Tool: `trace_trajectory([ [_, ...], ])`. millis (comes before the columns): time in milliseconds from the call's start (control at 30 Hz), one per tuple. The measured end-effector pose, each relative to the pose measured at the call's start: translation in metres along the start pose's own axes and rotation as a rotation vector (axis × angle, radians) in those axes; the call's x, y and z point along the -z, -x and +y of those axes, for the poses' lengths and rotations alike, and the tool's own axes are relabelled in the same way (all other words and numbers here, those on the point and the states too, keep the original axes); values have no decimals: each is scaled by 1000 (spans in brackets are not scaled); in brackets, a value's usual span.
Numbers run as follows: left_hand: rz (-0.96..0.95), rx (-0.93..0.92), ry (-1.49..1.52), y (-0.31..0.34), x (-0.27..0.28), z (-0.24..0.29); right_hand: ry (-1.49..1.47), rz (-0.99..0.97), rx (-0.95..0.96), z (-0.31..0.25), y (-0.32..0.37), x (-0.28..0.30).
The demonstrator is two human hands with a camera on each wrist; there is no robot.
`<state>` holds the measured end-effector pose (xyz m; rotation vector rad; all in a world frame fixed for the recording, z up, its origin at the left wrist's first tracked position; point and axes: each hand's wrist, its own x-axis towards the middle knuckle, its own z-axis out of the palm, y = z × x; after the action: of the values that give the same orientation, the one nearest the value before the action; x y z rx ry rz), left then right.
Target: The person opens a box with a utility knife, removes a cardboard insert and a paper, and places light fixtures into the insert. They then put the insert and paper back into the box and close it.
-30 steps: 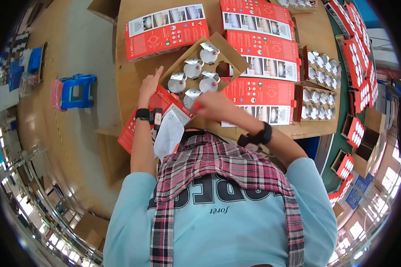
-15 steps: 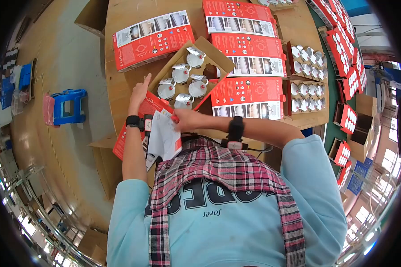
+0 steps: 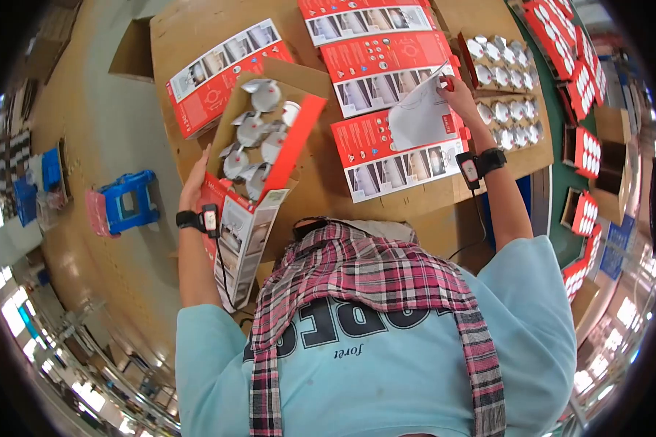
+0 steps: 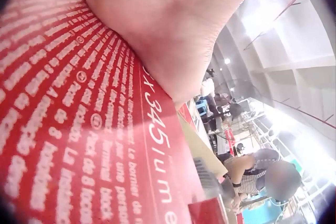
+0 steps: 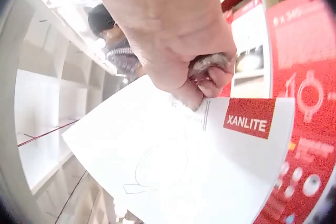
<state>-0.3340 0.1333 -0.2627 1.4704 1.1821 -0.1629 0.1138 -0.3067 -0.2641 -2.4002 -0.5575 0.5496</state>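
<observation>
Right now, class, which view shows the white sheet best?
Right wrist: the white sheet is large, its XANLITE label readable. The head view shows it smaller, in the right hand; the left wrist view lacks it.

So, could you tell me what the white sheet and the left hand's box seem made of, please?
The white sheet seems to be paper, likely matte: it bends thinly. The box looks like cardboard: brown inside, printed red outside, perhaps glossy, given its pale sheen.

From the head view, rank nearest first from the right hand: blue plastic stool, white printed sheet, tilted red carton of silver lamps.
1. White printed sheet, pinched in the right hand.
2. Tilted red carton, left, by the left hand.
3. Blue stool, far left on the floor.
</observation>
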Motion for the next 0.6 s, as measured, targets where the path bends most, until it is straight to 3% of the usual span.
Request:
trace_trajectory([
  [67, -31, 92, 216, -8, 19, -19, 95, 103, 44, 3, 9, -7],
  [167, -65, 223, 251, 14, 24, 0, 101, 126, 37, -22, 21, -13],
  [300, -98, 175, 316, 33, 15, 3, 12, 175, 74, -59, 14, -19],
  [400, -122, 197, 303, 43, 12, 8, 141, 109, 112, -75, -4, -20],
  [600, -129, 208, 303, 53, 13, 9, -56, -171, 136, -80, -29, -44],
])
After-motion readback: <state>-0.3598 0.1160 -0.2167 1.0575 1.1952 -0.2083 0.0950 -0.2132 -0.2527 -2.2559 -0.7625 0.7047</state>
